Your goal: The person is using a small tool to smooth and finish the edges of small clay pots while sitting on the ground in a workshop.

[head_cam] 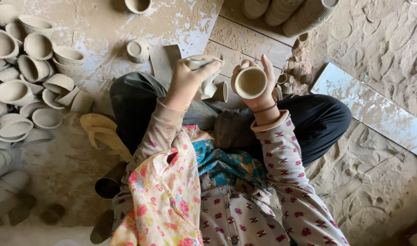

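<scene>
Filling the far left, a heap of clay bowls [17,86] lies jumbled, those showing their mouths bare inside. Near it rests a tan sandal [103,134], and nearer still a dark cup [108,184] on its side. A lone small pot [137,50] stands upright on the floor past the left knee, nothing showing in it. The left hand [188,79] is closed around a grey cloth [207,75], held above the lap. Just right of it, apart from the cloth, the right hand [258,89] grips a pale clay cup [251,82], fingers wrapped round its wall, mouth facing up and hollow. Stacked cups [290,13] lie far right, beside a pale slab [372,109] on sandy ground.
</scene>
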